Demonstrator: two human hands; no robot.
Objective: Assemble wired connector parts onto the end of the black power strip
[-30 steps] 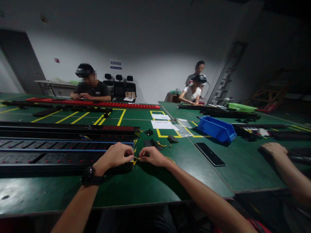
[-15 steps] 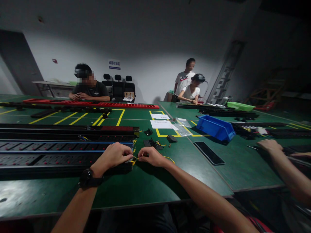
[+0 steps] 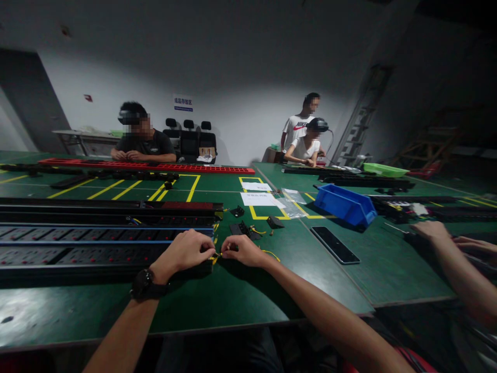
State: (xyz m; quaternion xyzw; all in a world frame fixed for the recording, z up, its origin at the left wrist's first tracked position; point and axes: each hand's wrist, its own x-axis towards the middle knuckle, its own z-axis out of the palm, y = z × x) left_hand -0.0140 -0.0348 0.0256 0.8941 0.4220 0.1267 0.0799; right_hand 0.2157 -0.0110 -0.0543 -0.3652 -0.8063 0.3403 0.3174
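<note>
My left hand [image 3: 189,249], with a black watch [image 3: 143,285] on the wrist, is closed in a pinch at the end of a long black socket strip [image 3: 104,255]. Between its fingertips is a thin yellow wire [image 3: 215,259]. Just to its right, my right hand [image 3: 243,250] pinches a second yellow wire [image 3: 274,254], whose loop shows behind that hand. The fingertips of both hands nearly meet, and the tiny wire ends there are too small to make out. Beyond my hands lie black end brackets [image 3: 243,229] and a small black part [image 3: 275,222].
More black strips [image 3: 116,207] lie parallel on the left. To the right are a phone [image 3: 334,245], a blue bin [image 3: 345,203] and paper sheets [image 3: 261,199]. A co-worker's hand [image 3: 430,230] holds a thin tool at far right. Other people are across the table.
My left hand has shifted slightly right and down, closer to my right hand, which stays nearly still. The co-worker's thin tool at the right has changed its angle.
</note>
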